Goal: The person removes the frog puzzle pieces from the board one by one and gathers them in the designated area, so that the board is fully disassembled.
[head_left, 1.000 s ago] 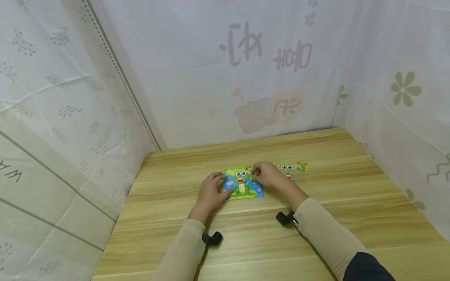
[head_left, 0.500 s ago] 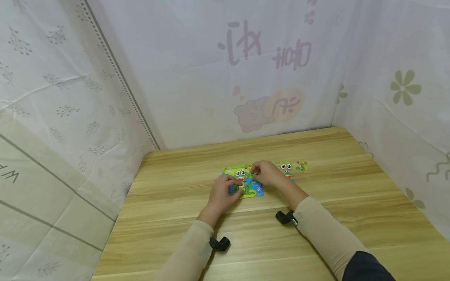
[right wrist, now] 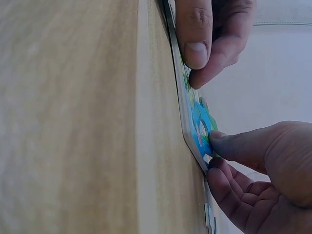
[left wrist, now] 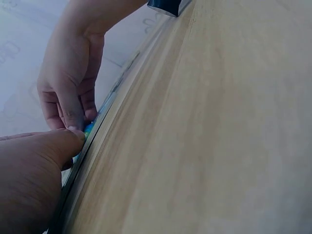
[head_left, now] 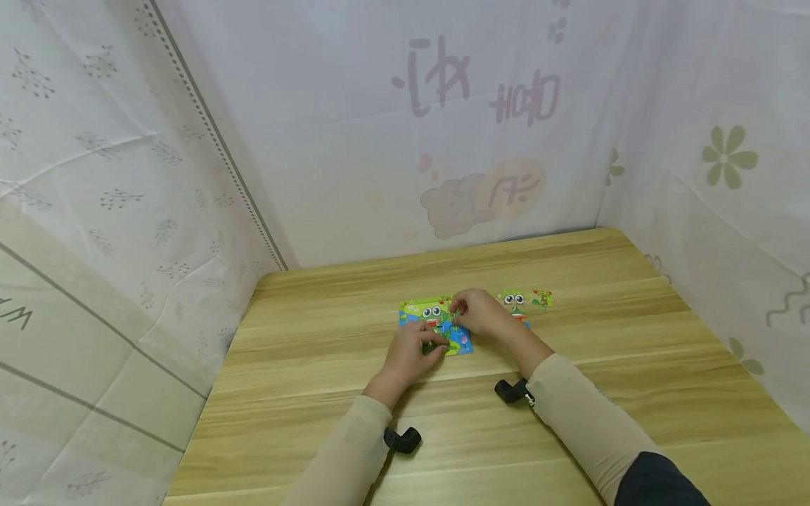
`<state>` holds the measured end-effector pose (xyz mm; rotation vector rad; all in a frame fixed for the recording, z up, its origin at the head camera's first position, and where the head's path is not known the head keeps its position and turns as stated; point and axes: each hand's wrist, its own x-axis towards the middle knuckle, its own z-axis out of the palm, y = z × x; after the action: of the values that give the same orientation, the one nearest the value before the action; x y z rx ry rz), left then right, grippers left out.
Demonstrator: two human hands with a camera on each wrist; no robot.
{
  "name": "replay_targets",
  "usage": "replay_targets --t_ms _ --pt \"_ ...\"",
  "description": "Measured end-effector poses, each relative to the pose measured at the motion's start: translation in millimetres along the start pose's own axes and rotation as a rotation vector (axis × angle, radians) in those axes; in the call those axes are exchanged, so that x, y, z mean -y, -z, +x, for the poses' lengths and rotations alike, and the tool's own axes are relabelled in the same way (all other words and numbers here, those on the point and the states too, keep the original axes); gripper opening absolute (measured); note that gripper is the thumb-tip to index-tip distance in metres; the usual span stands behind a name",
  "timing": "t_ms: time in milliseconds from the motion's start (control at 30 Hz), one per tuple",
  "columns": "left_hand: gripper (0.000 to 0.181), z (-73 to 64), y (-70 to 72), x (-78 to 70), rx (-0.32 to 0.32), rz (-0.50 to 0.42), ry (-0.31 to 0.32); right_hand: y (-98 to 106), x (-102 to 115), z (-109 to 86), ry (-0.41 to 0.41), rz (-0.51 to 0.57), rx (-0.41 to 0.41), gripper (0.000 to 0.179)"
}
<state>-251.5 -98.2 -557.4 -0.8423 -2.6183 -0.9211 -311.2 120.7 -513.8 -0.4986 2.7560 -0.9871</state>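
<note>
A frog jigsaw puzzle (head_left: 464,345) lies flat on the wooden table, blue and green, partly covered by both hands. My right hand (head_left: 479,313) is at its right edge. Seen from the right wrist, that hand's thumb and forefinger pinch a blue jigsaw piece (right wrist: 199,117), which stands tilted up from the puzzle board. My left hand (head_left: 410,353) reaches over the front left of the puzzle, thumb and forefinger extended with their tips low over its surface. Nothing shows between the left fingers. In the left wrist view only a blue-green bit (left wrist: 88,128) of the piece shows.
Right of the puzzle, partly behind the right forearm, lie more picture pieces, one with a frog's eyes (head_left: 514,301) and a small green one (head_left: 542,299). The wooden table (head_left: 304,323) meets patterned cloth (head_left: 342,211) at the back and sides.
My left hand has slid right from the puzzle's left edge, and now covers its front middle. My right hand has stayed at the right edge.
</note>
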Motion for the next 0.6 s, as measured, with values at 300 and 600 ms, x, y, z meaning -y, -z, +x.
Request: replay_targets --t_ms 300,600 --pt "0.005 1.2 -2.5 -0.8 -0.023 0.006 0.034 -1.6 -2.2 1.2 -0.011 0.022 -0.025 0.005" --pt "0.004 1.9 -3.2 -2.3 -0.013 0.023 0.042 0.3 -4.9 4.5 -0.053 0.071 -0.019 0.008"
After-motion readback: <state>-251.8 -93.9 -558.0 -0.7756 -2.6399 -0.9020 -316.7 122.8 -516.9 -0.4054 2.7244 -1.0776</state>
